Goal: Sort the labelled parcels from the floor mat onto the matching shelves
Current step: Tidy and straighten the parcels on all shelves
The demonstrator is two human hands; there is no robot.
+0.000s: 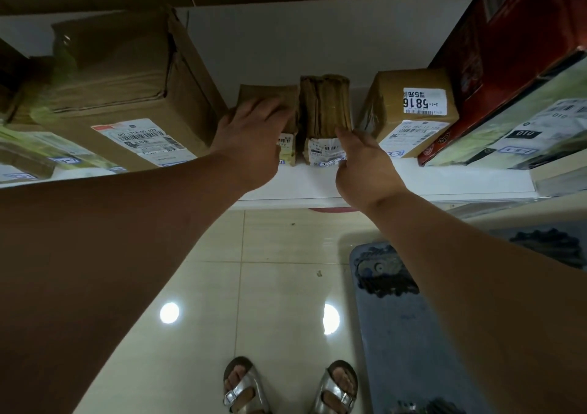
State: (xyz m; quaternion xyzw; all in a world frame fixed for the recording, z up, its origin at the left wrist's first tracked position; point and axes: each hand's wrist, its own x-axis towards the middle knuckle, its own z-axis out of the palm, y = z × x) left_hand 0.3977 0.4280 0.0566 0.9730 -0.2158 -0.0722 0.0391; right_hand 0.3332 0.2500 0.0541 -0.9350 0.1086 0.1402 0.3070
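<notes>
two hands (251, 140) (365, 165), two sandals (244, 388) – and two small brown parcels (325, 108) side by side on one white shelf (413, 178).
</notes>
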